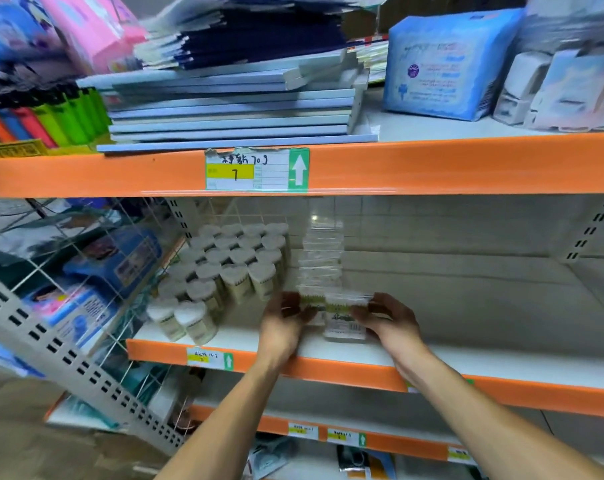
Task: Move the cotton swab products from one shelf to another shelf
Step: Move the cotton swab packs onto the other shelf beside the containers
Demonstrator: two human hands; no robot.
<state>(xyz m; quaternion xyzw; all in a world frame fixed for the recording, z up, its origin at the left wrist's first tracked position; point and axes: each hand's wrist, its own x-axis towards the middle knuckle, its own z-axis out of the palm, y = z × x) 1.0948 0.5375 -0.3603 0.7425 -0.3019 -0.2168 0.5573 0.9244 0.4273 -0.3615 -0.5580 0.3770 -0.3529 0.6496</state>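
On the middle shelf [467,355], both hands meet at a clear cotton swab packet [344,318] standing near the front edge. The left hand [286,322] curls its grip around the packet's left end; the right hand [385,318] pinches its right end. Round swab tubs [224,271] stand just left.

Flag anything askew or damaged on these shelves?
Two things. The price label on the upper orange rail has a torn, ragged top edge. The front jars of the cotton swab block lean outward instead of standing upright. Both hands, left and right, hold clear swab packs at the shelf front; nothing spilled.
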